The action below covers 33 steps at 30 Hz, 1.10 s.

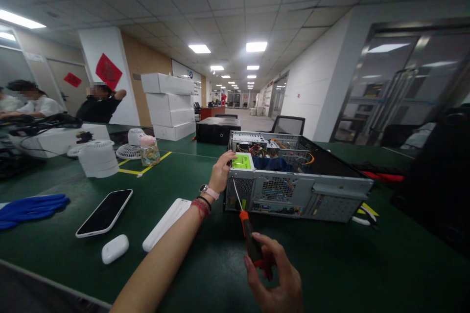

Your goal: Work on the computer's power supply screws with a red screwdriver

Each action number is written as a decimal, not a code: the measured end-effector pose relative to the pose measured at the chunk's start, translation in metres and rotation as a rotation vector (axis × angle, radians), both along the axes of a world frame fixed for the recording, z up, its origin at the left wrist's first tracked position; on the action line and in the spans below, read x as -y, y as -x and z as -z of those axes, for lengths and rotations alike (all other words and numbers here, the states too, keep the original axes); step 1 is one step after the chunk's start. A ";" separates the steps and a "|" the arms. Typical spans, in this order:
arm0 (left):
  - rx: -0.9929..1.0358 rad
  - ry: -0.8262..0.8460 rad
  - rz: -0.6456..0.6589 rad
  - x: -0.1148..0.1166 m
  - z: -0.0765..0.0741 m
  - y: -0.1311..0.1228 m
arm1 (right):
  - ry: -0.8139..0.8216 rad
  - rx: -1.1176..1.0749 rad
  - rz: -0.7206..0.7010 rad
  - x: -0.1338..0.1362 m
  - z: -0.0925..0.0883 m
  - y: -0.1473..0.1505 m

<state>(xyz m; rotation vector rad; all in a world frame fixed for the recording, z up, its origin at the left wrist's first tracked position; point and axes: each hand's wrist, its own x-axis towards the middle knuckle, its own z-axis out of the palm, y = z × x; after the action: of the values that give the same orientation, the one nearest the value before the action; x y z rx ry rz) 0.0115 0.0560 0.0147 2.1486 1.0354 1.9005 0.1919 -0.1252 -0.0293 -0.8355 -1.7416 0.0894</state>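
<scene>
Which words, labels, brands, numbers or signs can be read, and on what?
No text can be read for certain.
Green label in the computer case: print too small.
Black box: one small pale mark, unreadable.
Larger red sign on the pillar: dark characters, too blurred.
Smaller red sign on the door: too blurred.
Wall board: blue logo and lettering, too blurred.
</scene>
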 end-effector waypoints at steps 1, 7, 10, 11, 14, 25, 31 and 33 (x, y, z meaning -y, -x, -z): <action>-0.001 -0.001 -0.001 0.000 0.000 0.000 | -0.004 -0.001 0.002 0.000 -0.001 0.000; 0.016 -0.018 0.013 -0.001 0.001 0.000 | -0.026 0.023 0.007 -0.001 -0.002 0.001; 0.007 -0.012 0.004 -0.001 0.001 0.001 | -0.035 0.033 0.009 -0.001 -0.001 0.001; 0.004 -0.010 0.001 -0.001 0.001 0.001 | -0.036 0.034 0.006 -0.001 0.000 0.001; 0.004 -0.009 0.001 -0.002 0.001 0.001 | -0.023 0.028 0.001 0.000 -0.001 0.001; 0.006 -0.016 0.010 0.000 0.000 0.001 | 0.019 -0.024 0.048 0.000 0.000 0.002; 0.012 -0.019 0.009 0.000 0.000 0.001 | 0.093 -0.096 0.068 0.002 0.004 0.005; 0.010 -0.022 0.008 -0.001 0.000 0.001 | 0.119 -0.117 0.072 0.003 0.005 0.007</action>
<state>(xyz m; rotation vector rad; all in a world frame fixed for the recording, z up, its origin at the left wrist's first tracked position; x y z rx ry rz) 0.0110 0.0566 0.0145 2.1489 1.0071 1.9264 0.1854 -0.1278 -0.0346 -0.9596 -1.6072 0.1914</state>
